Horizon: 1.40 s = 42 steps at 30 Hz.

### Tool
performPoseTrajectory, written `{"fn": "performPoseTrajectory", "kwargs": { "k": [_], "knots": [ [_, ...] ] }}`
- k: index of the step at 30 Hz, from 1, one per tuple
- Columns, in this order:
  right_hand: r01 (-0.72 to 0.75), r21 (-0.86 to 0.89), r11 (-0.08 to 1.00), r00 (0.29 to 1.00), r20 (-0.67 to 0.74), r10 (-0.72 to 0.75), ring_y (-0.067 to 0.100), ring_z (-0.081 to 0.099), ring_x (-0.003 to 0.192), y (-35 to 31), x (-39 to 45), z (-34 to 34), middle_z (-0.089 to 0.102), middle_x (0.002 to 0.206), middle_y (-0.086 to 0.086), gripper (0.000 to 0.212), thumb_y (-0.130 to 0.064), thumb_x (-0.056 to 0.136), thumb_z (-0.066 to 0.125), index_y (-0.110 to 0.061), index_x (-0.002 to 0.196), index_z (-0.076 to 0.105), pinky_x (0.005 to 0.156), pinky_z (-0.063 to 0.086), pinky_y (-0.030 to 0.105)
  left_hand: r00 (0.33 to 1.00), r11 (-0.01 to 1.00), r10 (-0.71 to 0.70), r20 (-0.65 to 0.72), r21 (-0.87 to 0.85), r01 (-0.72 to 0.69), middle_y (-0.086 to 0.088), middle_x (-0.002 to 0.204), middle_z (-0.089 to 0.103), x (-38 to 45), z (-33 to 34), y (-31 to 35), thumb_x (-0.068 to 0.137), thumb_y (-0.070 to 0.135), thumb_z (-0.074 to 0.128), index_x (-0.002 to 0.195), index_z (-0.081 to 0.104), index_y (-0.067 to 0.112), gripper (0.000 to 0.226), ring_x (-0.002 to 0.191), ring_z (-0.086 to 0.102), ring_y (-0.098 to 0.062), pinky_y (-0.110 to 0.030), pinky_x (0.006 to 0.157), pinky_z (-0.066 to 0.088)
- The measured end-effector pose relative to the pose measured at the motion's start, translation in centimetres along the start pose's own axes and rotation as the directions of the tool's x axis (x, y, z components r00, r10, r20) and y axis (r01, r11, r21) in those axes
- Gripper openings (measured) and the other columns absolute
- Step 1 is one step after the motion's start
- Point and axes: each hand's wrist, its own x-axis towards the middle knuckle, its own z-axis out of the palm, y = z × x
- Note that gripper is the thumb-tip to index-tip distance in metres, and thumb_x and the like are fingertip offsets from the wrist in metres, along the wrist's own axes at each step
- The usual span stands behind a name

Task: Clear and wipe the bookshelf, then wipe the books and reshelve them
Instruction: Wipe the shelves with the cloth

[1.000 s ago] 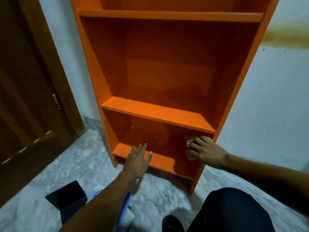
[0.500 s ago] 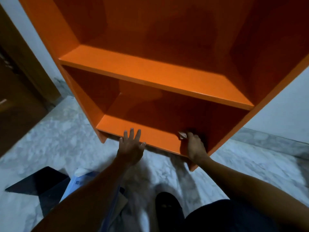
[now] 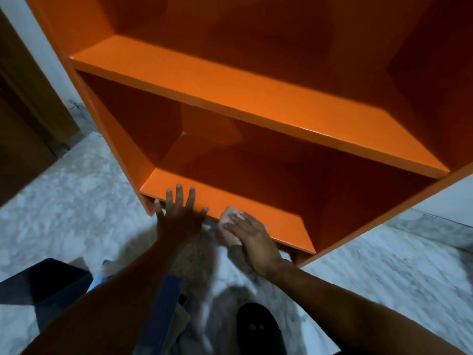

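An orange bookshelf point(image 3: 256, 101) stands against the wall with bare boards. My left hand point(image 3: 179, 216) lies flat, fingers spread, on the front edge of the bottom shelf point(image 3: 271, 219). Just to its right, my right hand point(image 3: 252, 239) presses a pale cloth point(image 3: 229, 221) onto that same front edge. The cloth sticks out past my fingers toward the left. Several books point(image 3: 163, 303) lie on the floor at the lower left, partly hidden by my left forearm.
A dark flat object point(image 3: 43, 285) lies on the marble floor point(image 3: 76, 201) at the lower left. A wooden door point(image 3: 23, 129) is at the left. My dark slipper point(image 3: 258, 326) shows at the bottom centre. White wall point(image 3: 450, 201) lies to the right.
My right hand with the cloth has slid left along the bottom shelf from its right corner to the front edge beside my left hand. The view has dropped closer to the shelf.
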Motion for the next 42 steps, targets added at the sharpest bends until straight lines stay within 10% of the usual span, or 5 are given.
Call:
{"fn": "performPoseTrajectory", "kwargs": {
  "k": [12,18,28,38,42],
  "knots": [
    [-0.634,0.097,0.767,0.694,-0.366,0.62,0.036,0.062,0.108,5.0,-0.6,-4.2,0.068,0.115,0.014,0.042,0.004,0.08,0.054,-0.012,0.116,0.066,0.092,0.05,0.047,0.997,0.962,-0.068,0.033,-0.261,0.074,-0.017,0.163,0.021,0.3,-0.5,0.1,0.098,0.059,0.04,0.155,0.031,0.019,0.071,0.15,0.016,-0.038,-0.063,0.118,0.012],
    [-0.479,0.08,0.874,0.81,-0.343,0.475,0.024,0.017,0.15,3.6,-5.2,-0.4,0.036,0.156,-0.001,0.043,-0.028,0.099,0.046,-0.024,0.142,0.049,0.119,0.018,0.05,0.998,0.994,0.015,-0.064,-0.109,-0.022,-0.02,0.161,0.026,0.1,0.4,-0.1,0.091,0.055,0.056,0.155,0.033,0.019,0.076,0.147,0.022,-0.044,-0.075,0.104,0.022],
    [-0.061,0.394,0.917,0.932,-0.306,0.194,0.016,0.053,0.124,-3.4,-2.3,-0.5,0.057,0.134,0.006,0.047,-0.005,0.09,0.039,-0.017,0.132,0.056,0.103,0.044,0.028,0.996,0.997,0.01,-0.088,-0.08,-0.017,-0.023,0.157,0.032,0.2,0.1,-0.1,0.09,0.055,0.056,0.152,0.038,0.017,0.075,0.144,0.029,-0.046,-0.076,0.102,0.027],
    [-0.463,-0.033,0.886,0.885,-0.065,0.46,0.022,0.018,0.149,5.4,3.5,-6.6,0.016,0.163,0.009,0.06,-0.02,0.095,0.021,-0.008,0.154,0.023,0.097,-0.021,-0.002,0.984,0.987,0.038,-0.173,-0.147,-0.064,-0.023,0.154,0.038,0.5,1.0,0.0,0.088,0.061,0.032,0.148,0.046,0.017,0.076,0.14,0.034,-0.05,-0.068,0.108,0.028],
    [-0.475,-0.197,0.858,0.861,-0.306,0.406,0.033,0.041,0.135,3.8,5.6,-3.2,0.048,0.148,0.002,0.044,-0.031,0.095,0.046,-0.035,0.138,0.052,0.113,0.024,0.042,0.969,0.991,0.068,-0.239,-0.094,-0.092,-0.019,0.155,0.039,0.3,1.3,-0.5,0.091,0.061,0.034,0.148,0.047,0.019,0.071,0.139,0.037,-0.047,-0.066,0.109,0.025]
  ]
}}
